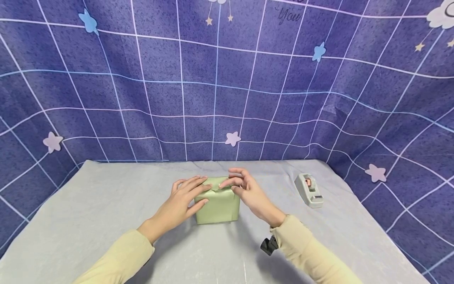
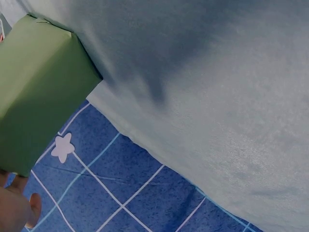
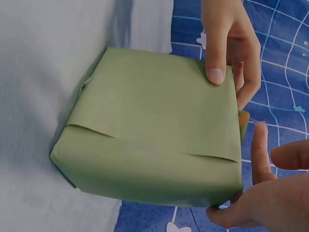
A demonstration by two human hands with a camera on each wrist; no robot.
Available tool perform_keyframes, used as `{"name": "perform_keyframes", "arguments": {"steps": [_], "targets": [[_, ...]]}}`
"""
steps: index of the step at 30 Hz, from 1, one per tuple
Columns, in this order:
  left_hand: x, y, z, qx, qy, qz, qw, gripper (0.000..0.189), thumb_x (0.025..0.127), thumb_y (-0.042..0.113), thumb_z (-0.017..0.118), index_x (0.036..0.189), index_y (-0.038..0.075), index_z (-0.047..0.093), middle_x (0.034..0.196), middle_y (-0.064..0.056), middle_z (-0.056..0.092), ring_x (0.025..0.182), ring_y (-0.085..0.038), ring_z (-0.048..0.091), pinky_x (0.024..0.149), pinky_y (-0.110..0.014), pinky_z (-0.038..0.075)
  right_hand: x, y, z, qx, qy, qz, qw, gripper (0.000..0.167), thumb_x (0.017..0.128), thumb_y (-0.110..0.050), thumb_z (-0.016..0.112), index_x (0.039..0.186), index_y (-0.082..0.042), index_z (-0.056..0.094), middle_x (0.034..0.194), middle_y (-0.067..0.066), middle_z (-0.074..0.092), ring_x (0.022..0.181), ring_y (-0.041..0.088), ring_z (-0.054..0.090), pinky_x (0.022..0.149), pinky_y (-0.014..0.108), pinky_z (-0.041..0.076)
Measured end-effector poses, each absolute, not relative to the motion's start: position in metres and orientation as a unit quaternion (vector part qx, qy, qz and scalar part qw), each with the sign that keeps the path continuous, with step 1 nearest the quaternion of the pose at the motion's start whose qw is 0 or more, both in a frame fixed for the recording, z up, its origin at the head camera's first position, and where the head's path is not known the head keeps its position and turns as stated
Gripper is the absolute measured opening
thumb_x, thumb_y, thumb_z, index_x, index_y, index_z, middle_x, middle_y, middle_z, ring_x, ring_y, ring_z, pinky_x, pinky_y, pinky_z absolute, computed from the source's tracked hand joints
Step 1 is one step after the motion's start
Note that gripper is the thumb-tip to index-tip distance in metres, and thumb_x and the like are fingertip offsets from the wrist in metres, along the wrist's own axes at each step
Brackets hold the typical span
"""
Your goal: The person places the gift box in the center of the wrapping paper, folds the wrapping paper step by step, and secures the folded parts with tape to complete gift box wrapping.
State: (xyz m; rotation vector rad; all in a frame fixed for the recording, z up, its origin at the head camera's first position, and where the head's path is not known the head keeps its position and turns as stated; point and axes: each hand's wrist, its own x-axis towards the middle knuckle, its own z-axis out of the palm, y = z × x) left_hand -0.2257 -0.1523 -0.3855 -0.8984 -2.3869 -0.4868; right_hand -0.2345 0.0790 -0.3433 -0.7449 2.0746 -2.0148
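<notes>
A box wrapped in light green paper (image 1: 218, 207) stands on the grey-white cloth in the head view. My left hand (image 1: 188, 194) holds it from the left, thumb on the front face and fingers over the top edge. Above the box's right end, my right hand (image 1: 248, 194) has its index fingertip at the folded paper flap on top. In the right wrist view, a small clear strip like tape (image 3: 261, 122) shows at a right fingertip. A bit of orange-brown (image 3: 244, 117) peeks out from the fold. The left wrist view catches one side of the green box (image 2: 38, 92).
To the right of the box stands a pale tape dispenser (image 1: 309, 191) with a roll in it. Behind the cloth-covered table (image 1: 106, 197) hangs a blue curtain (image 1: 198, 94) with a grid and stars. A small black device (image 1: 269, 245) is at my right wrist.
</notes>
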Motion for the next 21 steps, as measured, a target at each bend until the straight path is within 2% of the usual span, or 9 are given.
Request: {"name": "perform_keyframes", "arguments": {"steps": [7,13,21], "targets": [[-0.2249,-0.1523,-0.3845,-0.332,-0.886,-0.181,0.268,0.040,0.087,0.030,0.061,0.126,0.021,0.055,0.136,-0.005,0.048,0.127,-0.027,0.041,0.099,-0.049,0.024,-0.2328,0.0759,-0.3409,-0.237,0.696,-0.672,0.090,0.045,0.087,0.009,0.038,0.130,-0.003,0.032,0.112,0.026,0.058,0.111,0.029,0.053,0.098,0.033,0.038],[-0.2247,-0.1518,-0.3842,-0.333,-0.886,-0.181,0.269,0.040,0.087,0.030,0.061,0.126,0.021,0.055,0.136,-0.006,0.049,0.127,-0.027,0.041,0.099,-0.051,0.025,-0.2343,0.0732,-0.3412,-0.225,0.701,-0.670,0.097,0.045,0.088,0.008,0.038,0.131,-0.001,0.031,0.111,0.026,0.058,0.113,0.027,0.051,0.096,0.030,0.038],[-0.2248,-0.1514,-0.3839,-0.333,-0.885,-0.177,0.271,0.040,0.086,0.030,0.062,0.125,0.020,0.056,0.135,-0.005,0.049,0.127,-0.027,0.042,0.099,-0.048,0.024,-0.2341,0.0717,-0.3438,-0.230,0.718,-0.652,0.085,0.045,0.087,0.009,0.037,0.130,-0.001,0.031,0.107,0.026,0.060,0.122,0.026,0.042,0.103,0.037,0.032]]}}
